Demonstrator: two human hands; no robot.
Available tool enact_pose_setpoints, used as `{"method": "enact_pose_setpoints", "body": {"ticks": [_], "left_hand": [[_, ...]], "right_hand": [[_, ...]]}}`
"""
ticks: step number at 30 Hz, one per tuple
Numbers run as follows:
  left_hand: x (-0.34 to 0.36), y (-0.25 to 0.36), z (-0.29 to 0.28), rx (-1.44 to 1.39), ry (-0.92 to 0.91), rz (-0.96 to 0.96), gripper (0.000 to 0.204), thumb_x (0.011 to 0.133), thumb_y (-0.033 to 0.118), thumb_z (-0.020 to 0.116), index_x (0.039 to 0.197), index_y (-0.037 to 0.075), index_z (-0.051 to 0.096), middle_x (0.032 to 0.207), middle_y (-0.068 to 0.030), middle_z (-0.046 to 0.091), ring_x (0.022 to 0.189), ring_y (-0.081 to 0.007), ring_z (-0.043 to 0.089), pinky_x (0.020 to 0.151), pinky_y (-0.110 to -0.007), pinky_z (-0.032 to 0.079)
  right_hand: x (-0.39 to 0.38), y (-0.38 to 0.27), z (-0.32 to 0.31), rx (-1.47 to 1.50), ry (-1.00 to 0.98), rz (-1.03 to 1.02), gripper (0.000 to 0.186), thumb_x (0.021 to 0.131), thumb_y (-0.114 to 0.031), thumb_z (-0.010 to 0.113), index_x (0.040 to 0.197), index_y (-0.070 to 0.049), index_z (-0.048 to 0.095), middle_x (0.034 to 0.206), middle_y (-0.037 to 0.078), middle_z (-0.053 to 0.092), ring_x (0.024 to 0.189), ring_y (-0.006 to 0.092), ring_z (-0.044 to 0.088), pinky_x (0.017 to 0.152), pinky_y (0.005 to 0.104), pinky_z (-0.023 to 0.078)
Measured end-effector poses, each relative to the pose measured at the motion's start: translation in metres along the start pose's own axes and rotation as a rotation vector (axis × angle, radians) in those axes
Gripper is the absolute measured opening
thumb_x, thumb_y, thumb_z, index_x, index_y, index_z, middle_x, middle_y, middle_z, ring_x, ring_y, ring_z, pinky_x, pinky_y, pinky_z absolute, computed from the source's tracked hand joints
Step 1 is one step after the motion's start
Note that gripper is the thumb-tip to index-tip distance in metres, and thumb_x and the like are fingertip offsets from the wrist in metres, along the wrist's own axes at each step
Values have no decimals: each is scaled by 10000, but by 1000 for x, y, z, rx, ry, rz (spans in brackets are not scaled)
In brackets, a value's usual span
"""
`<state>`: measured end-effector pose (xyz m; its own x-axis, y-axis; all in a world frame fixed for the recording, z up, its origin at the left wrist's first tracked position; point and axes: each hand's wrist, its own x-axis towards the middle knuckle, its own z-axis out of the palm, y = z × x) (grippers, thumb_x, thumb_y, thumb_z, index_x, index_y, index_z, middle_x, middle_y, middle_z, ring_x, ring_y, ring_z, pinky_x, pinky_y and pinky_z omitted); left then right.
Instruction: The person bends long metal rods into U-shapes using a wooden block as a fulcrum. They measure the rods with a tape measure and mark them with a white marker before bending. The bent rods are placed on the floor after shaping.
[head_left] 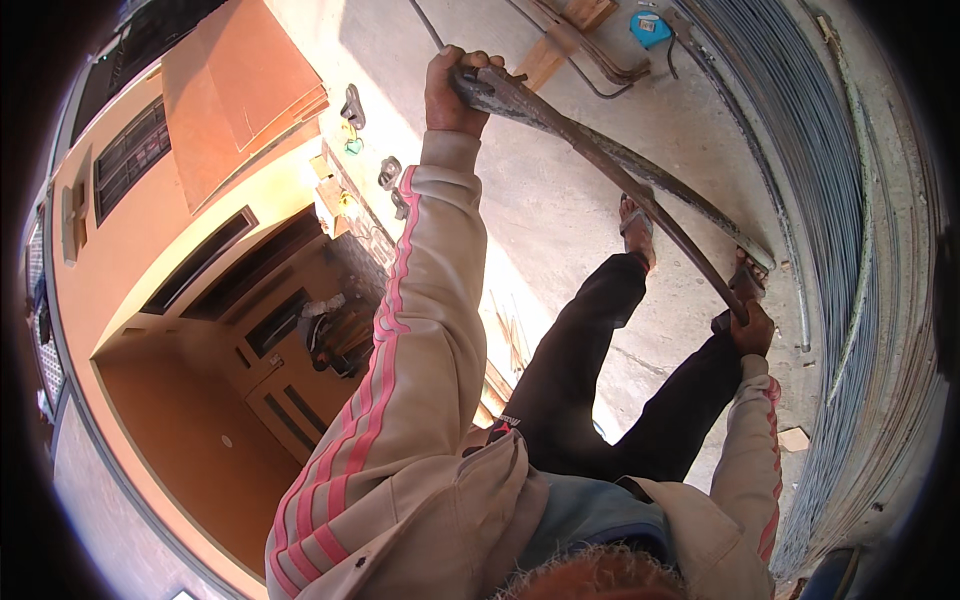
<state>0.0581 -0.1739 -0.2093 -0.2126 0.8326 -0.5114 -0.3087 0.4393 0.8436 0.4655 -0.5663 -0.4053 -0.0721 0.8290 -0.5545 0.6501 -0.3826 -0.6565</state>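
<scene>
My left hand (456,92) is raised and closed around the jaw end of what looks like a long-handled bolt cutter (672,232). From that fist a thin steel rod (426,22) sticks out toward the upper edge; my fingers hide where it meets the jaws. My right hand (752,330) is wrapped round the end of one handle, low by my right knee. The other handle (690,196) slants away and its end lies at my right foot (748,275). The two handles spread apart toward my feet.
A long bundle of thin steel rods (800,130) curves along the right. Bent bars and a wooden piece (545,62) lie on the concrete at the top, near a blue tape measure (650,30). Sandals (390,172) lie left, before an orange house wall (130,210) and doorway.
</scene>
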Motion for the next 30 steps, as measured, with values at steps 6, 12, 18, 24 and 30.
{"method": "enact_pose_setpoints", "body": {"ticks": [6,12,18,24,30], "left_hand": [[3,-1,-5,13,8,20,216,893,313,601,836,108,564,774,-48,608,818,-259,612,722,-400,535],[2,-6,-21,-79,-21,-26,190,887,284,603,814,112,572,763,-48,603,819,-246,617,734,-398,532],[1,-8,-32,-115,-63,-69,140,857,250,635,795,134,586,784,-59,625,880,-281,619,823,-469,531],[10,-7,-33,-126,-155,-172,154,850,260,638,769,130,615,805,-80,658,943,-325,623,931,-688,459],[5,-13,-55,-125,-109,-131,194,869,275,623,845,84,605,847,-132,683,963,-366,643,905,-610,494]], "right_hand": [[6,10,10,26,67,-40,200,819,-211,706,797,-71,564,700,181,609,675,415,630,589,487,486],[22,20,31,55,103,-64,191,846,-237,682,802,-88,572,698,176,609,660,423,622,588,490,489],[-11,-2,28,4,116,18,186,798,-235,699,814,-85,591,733,193,625,714,425,632,613,505,480],[-63,-45,-4,-36,85,83,189,809,-262,714,805,-92,631,737,178,654,691,426,640,616,506,520],[-107,-74,-30,-34,18,163,200,812,-247,725,801,-78,618,726,181,635,699,416,640,595,482,511]]}}
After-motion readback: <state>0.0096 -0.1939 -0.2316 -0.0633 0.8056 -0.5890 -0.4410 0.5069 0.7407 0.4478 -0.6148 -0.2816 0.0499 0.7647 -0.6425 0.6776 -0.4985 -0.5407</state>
